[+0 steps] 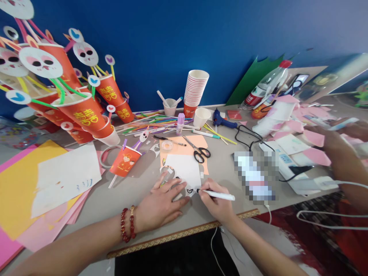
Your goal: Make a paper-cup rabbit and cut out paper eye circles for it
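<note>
My right hand (pixel 217 205) grips a white marker pen (pixel 220 195). The pen's tip points left, at a small black curved outline near the lower edge of a white sheet of paper (pixel 185 168). My left hand (pixel 157 203), with two red bead bracelets on the wrist, lies flat with fingers spread over the lower left of that sheet. It partly covers small cut paper pieces there. Beneath the sheet is an orange paper (pixel 199 143) with cut edges. Black-handled scissors (pixel 199 151), a black pen (pixel 169 140) and a clear tape roll (pixel 167 145) lie just beyond.
Red paper cups (pixel 86 115) with rabbit faces crowd the left, above coloured paper sheets (pixel 17 188). A cup stack (pixel 196 90), a glue stick (pixel 180 123), pipe cleaners (pixel 143 124) and a blue glue gun (pixel 224 119) stretch along the back. A phone (pixel 253 176) and another person's arm (pixel 346 161) are rightward.
</note>
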### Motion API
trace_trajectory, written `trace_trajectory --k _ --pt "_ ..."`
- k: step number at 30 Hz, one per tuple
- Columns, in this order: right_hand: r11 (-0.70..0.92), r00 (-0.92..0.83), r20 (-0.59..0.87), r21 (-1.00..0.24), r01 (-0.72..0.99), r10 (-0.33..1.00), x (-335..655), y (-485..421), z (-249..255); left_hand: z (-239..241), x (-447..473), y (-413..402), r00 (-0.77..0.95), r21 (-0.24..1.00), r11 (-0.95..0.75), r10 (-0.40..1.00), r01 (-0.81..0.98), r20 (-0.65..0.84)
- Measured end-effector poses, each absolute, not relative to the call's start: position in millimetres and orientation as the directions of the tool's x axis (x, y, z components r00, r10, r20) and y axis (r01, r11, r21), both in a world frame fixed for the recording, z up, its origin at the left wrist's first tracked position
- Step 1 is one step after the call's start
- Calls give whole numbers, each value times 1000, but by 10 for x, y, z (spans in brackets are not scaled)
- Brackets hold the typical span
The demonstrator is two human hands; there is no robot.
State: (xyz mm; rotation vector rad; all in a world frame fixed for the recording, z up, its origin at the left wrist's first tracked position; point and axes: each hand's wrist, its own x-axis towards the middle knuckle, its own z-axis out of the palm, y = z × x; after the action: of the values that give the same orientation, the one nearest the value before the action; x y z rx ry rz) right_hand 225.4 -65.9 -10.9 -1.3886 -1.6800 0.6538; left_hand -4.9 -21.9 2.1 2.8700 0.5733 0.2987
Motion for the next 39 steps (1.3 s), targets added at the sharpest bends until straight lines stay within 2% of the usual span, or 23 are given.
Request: trace_trajectory --k 39 --pt "287 -119 264 -812 508 957 2259 -656 -113 -29 -54 -220 904 218 -910 392 353 173"
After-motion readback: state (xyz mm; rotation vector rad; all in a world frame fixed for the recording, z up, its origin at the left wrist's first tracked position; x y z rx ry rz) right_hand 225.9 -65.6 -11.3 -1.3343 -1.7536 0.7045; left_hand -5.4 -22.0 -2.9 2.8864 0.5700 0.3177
